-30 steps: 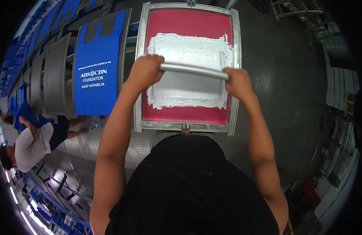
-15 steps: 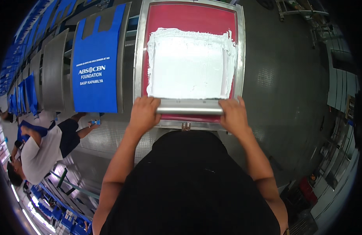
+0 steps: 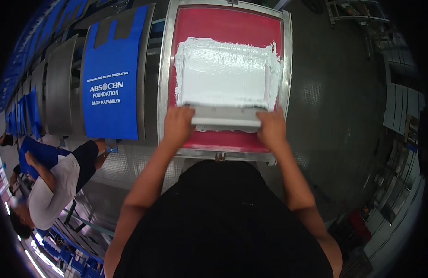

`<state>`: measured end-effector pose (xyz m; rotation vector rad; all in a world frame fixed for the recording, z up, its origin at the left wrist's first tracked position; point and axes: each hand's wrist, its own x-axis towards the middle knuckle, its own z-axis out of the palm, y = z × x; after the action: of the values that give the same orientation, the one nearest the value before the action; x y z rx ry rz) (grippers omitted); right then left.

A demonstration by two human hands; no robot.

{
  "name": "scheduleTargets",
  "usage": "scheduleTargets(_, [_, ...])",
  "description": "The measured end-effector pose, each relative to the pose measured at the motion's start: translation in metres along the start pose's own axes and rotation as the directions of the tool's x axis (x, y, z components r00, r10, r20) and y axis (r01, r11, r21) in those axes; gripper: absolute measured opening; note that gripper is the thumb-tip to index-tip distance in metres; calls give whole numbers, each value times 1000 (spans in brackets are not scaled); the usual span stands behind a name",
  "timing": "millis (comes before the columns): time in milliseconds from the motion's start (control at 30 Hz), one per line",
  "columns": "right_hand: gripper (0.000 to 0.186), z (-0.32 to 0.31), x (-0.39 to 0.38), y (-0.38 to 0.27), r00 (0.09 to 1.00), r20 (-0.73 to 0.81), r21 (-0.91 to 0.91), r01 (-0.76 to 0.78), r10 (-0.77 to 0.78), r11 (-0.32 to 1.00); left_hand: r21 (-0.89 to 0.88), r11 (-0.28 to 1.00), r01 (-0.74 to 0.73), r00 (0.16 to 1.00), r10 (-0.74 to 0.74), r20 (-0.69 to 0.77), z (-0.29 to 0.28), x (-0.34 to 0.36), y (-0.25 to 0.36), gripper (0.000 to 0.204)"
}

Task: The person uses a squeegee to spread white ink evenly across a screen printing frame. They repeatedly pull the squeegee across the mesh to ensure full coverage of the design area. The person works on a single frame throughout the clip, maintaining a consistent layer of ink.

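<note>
Squeegee [image 3: 227, 116] spans the near part of the white paste [image 3: 223, 74] on the red screen [image 3: 228, 23], long axis running left to right; blur makes its tilt hard to judge. Left hand [image 3: 179, 125] and right hand [image 3: 272, 129], apart, clamp its opposite ends.

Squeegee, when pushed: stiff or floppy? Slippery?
Probably stiff: the squeegee spans fairly straight between the left hand and right hand. Likely slides easily but with some drag, since the white paint beside it looks wet and thick.
</note>
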<state>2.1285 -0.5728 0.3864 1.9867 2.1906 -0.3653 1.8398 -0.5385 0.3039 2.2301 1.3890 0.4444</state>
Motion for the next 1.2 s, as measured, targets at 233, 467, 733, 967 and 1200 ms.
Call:
scheduleTargets(233, [35, -36, 156, 65, 1000, 28, -82, 2, 0, 997, 105, 991, 85, 991, -95, 96, -32, 170, -44, 35])
scheduleTargets(467, [42, -1, -49, -2, 992, 127, 77, -1, -9, 997, 8, 998, -57, 993, 56, 109, -20, -35, 18, 32])
scheduleTargets(733, [37, -14, 130, 55, 1000, -7, -60, 22, -22, 998, 122, 992, -14, 1000, 14, 5, -23, 144, -37, 30])
scheduleTargets(967, [41, -36, 24, 21, 975, 222, 21, -2, -3, 1000, 67, 997, 33, 969, -48, 241, -44, 44, -8, 27])
scheduleTargets(1200, [46, 10, 16, 23, 999, 4, 49, 38, -38, 998, 25, 1000, 16, 1000, -17, 14, -5, 25, -5, 28])
